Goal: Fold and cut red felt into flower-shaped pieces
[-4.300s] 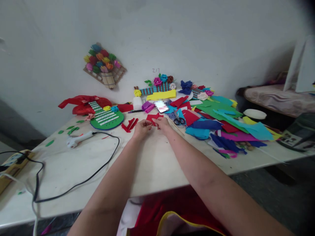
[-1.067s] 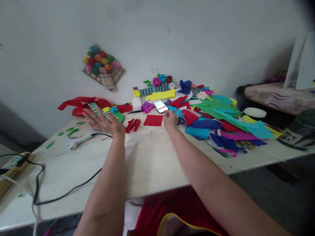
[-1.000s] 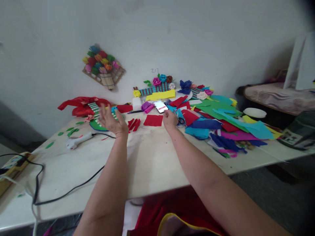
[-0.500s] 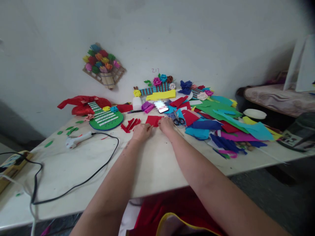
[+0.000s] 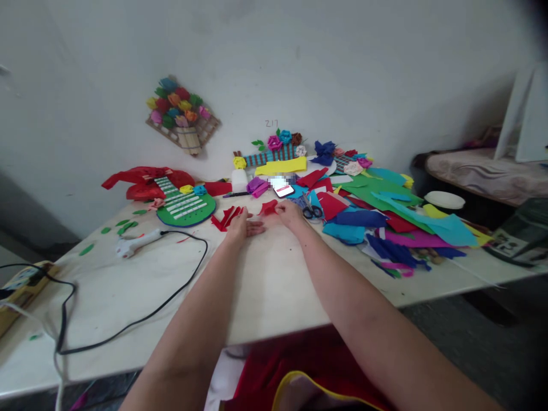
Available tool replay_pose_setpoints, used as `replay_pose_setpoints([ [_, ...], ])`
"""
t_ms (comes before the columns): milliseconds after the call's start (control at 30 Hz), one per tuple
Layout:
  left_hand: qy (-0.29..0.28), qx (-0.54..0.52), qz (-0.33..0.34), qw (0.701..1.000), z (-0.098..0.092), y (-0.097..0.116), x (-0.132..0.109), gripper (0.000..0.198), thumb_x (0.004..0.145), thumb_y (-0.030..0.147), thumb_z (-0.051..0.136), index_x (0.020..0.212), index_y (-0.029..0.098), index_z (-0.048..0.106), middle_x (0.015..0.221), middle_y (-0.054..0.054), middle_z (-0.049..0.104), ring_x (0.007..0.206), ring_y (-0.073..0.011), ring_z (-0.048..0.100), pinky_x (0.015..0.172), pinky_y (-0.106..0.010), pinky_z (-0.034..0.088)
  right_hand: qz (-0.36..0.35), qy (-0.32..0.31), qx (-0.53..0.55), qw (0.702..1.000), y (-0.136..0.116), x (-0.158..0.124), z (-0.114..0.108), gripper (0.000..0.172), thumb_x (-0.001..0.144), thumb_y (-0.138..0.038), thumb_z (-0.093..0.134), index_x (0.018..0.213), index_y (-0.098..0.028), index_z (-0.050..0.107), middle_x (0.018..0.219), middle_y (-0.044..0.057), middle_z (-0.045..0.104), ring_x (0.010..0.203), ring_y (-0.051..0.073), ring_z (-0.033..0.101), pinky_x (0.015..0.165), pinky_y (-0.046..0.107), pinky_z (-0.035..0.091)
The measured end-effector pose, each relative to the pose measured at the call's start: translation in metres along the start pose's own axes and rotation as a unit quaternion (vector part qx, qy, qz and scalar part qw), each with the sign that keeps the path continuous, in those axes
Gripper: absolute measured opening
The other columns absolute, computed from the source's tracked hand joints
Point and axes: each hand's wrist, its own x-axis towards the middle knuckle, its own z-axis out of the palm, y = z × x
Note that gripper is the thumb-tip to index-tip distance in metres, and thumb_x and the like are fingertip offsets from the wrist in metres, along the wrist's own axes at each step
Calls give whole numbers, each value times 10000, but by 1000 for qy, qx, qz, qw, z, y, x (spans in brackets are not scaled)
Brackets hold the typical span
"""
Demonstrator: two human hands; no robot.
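The left hand point(image 5: 242, 227) has let go, outspread; the right hand point(image 5: 289, 214) pinches the small, crumpled red paper sheet point(image 5: 268, 207) at the left's two o'clock. The work (it seems) rests on one hand.

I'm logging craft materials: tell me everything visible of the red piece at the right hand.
The red piece is small, plain, uneven in outline and paper-like. The right hand holds its right end; the left hand is apart from it. It is nearer than the phone; whether it touches the table is unclear.
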Motion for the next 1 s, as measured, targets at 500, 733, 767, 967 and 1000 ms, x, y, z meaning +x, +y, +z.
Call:
replay_pose_setpoints([
  [500,44,-97,146,984,-2,-5,3,305,642,49,641,931,116,570,683,0,605,621,-103,614,657,-251,525,-54,-51,237,969,-6,-2,5,181,712,-288,558,726,-141,662,748,33,652,727,143,574,720,259,430],
  [733,-97,-60,166,979,-1,-1,-7,558,581,133,730,1113,132,562,521,71,520,573,-105,588,656,-272,512,40,-6,406,913,0,1,-1,367,720,-457,541,941,-181,643,936,34,653,877,151,578,785,273,425],
  [767,-110,-56,161,979,-1,0,-9,576,569,138,740,1117,133,563,520,72,521,571,-104,585,650,-268,509,49,-18,428,902,1,1,-1,364,711,-466,552,908,-176,647,909,36,658,854,156,585,772,277,432],
  [967,-117,-57,164,978,-3,1,-9,646,534,170,769,1145,150,558,502,83,496,530,-79,551,601,-216,468,117,-83,544,827,0,-5,-7,342,596,-469,687,757,-173,625,703,21,651,675,179,605,672,317,475],
  [1000,-113,-59,167,978,-3,0,-8,645,532,167,768,1142,148,560,493,86,484,524,-76,546,589,-209,458,118,-92,560,815,-1,-6,-8,336,598,-465,690,759,-177,625,701,20,652,678,181,608,679,324,480],
])
